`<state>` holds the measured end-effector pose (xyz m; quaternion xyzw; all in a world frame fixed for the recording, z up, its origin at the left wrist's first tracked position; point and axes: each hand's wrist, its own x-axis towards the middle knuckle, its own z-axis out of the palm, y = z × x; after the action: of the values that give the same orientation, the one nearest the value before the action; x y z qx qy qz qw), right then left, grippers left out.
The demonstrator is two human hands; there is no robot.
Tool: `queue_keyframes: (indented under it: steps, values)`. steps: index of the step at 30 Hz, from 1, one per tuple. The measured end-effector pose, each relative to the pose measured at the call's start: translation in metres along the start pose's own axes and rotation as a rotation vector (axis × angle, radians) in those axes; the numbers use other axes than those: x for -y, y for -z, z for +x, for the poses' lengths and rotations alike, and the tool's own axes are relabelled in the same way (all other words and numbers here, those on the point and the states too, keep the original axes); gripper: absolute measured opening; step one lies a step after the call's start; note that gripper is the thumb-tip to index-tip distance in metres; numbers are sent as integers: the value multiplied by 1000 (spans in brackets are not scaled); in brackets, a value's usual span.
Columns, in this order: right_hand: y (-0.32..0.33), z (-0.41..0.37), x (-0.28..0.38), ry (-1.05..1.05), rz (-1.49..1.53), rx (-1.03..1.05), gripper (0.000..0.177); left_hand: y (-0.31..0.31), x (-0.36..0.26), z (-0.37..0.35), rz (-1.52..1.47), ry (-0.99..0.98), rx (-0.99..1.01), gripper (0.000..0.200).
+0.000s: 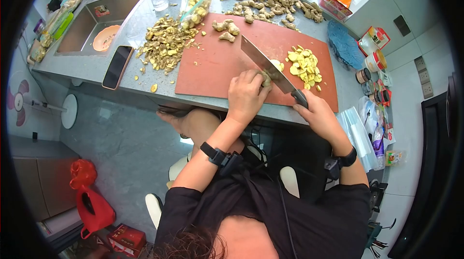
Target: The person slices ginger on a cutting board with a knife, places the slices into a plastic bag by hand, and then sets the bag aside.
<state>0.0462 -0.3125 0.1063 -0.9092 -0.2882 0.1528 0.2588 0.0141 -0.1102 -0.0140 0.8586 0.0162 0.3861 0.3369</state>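
My right hand [314,111] is wrapped round the black handle of a cleaver [268,65], its broad blade slanting up and left over a reddish-brown cutting board [208,65]. Against the blade's left side, my left hand [248,92] grips a piece of ginger [266,80], mostly covered by the fingers. A pale cut slice [278,65] shows beside the blade. To the right on the board lies a pile of yellow ginger slices [304,67]. Whole ginger pieces [226,29] rest near the board's far edge.
Dried-looking slices [166,44] are heaped left of the board, near a phone [117,67] and a bag of slices [195,7]. More whole ginger [275,2] spreads behind. A sink [92,27] is at far left; a blue dish [345,44], jars and packets stand right.
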Motion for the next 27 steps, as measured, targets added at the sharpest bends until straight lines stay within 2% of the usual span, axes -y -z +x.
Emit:
queue_keyframes:
  steps: [2,9,15,17,20,23,27]
  values:
    - [6,-9,5,-135,19,46,22,-1,0,0,1,-17,-29,22]
    - [-15,17,-8,-26,54,-3,21,-2,1,-1,18,7,-13,22]
    - [-26,48,-10,8,-34,-18,23,3,1,1,3,8,27,22]
    - [-24,46,-11,-9,117,-17,23,4,0,1,-47,45,22,20]
    - [-24,39,-17,6,111,-45,23,-1,6,0,-82,57,-58,27]
    - [-19,27,-12,-100,150,-30,24,-5,13,-3,-97,26,-35,33]
    - [-18,18,-22,-130,175,-75,25,-4,11,-5,-60,41,-7,33]
